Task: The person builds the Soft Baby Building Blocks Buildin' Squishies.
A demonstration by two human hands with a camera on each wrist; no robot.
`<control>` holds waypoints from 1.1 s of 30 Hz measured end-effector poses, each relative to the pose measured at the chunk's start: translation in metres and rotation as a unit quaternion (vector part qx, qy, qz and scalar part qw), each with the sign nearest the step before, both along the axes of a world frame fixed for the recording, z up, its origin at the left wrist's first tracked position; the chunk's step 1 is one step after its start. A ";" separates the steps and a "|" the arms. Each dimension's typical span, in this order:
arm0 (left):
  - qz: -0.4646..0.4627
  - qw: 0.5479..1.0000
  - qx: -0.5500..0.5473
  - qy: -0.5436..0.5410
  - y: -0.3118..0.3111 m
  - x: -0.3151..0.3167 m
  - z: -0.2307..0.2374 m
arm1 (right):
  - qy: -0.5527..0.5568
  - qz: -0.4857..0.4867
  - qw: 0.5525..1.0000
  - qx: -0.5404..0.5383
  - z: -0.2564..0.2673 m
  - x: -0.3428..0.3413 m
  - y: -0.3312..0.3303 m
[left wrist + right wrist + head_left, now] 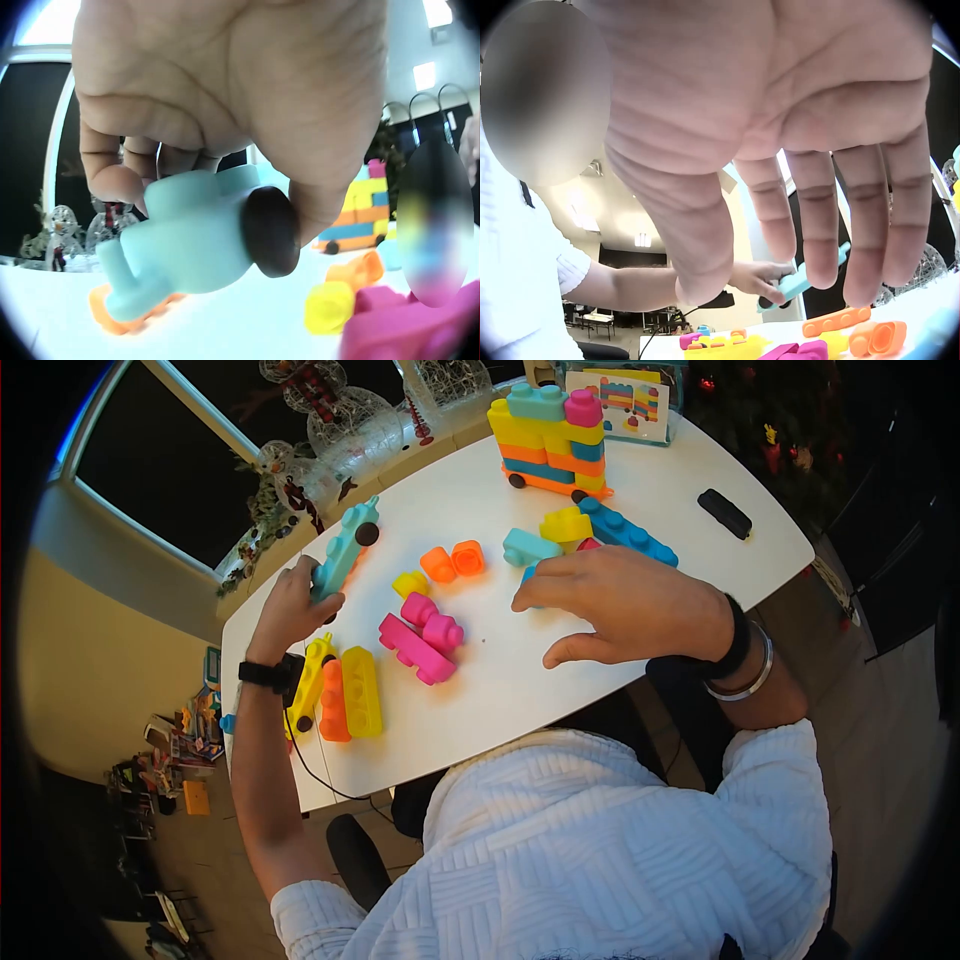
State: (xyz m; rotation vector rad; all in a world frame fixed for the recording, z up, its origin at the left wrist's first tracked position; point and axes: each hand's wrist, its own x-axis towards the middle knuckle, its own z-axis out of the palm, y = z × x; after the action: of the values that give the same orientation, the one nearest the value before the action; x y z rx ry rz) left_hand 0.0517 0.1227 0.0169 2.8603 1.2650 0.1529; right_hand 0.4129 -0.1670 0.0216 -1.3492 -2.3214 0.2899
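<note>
At the table's left side my left hand (288,612) grips a light-blue wheeled toy base (343,552). It is tilted, with a dark wheel facing the palm in the left wrist view. Beyond it there, an orange long block (112,311) lies on the table. My right hand (635,605) hovers over the right part of the table, palm down with fingers spread loosely and nothing held. Just past its fingers are a light-blue block (529,547), a yellow block (566,526) and a long blue block (630,533). The hand partly hides a red block.
A built block wagon (548,445) stands at the back beside a picture card (630,405). Pink blocks (415,648), two orange blocks (467,558) and a small yellow block (409,584) lie mid-table. Front left sit a yellow wheeled base (312,685) and long blocks (361,692).
</note>
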 end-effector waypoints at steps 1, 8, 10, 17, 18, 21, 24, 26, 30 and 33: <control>-0.052 0.997 0.005 -0.063 -0.021 0.003 0.011 | 0.008 0.020 1.000 0.008 -0.003 -0.002 0.001; -0.186 0.981 -0.053 -0.033 -0.169 0.015 0.038 | -0.024 0.065 0.996 0.049 -0.001 -0.011 0.000; -0.209 0.976 -0.060 -0.007 -0.188 0.015 0.026 | -0.003 0.086 0.992 0.098 0.009 -0.021 -0.005; -0.203 0.968 -0.136 0.052 -0.202 0.016 -0.002 | 0.288 0.180 0.895 0.289 0.047 -0.068 -0.058; -0.204 0.967 -0.140 0.052 -0.202 0.018 -0.005 | 0.321 0.164 0.892 0.273 0.047 -0.072 -0.065; -0.178 0.979 -0.084 0.058 -0.199 0.023 -0.019 | 0.336 0.141 0.887 0.284 0.045 -0.079 -0.066; -0.150 0.983 -0.047 0.095 -0.192 0.024 -0.028 | 0.335 0.122 0.885 0.299 0.042 -0.083 -0.064; -0.147 0.985 -0.049 0.078 -0.189 0.025 -0.033 | 0.326 0.110 0.889 0.301 0.039 -0.081 -0.066; -0.128 0.989 -0.030 0.069 -0.185 0.024 -0.039 | 0.305 0.083 0.898 0.307 0.037 -0.082 -0.068; -0.120 0.990 -0.017 0.068 -0.189 0.030 -0.032 | 0.279 0.060 0.904 0.317 0.036 -0.083 -0.064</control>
State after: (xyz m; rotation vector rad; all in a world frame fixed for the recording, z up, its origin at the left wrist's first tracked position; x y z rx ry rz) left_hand 0.0814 -0.0661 -0.0155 3.0053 0.9168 -0.0670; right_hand 0.3295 -0.2314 0.0571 -0.6829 -1.7769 -0.0531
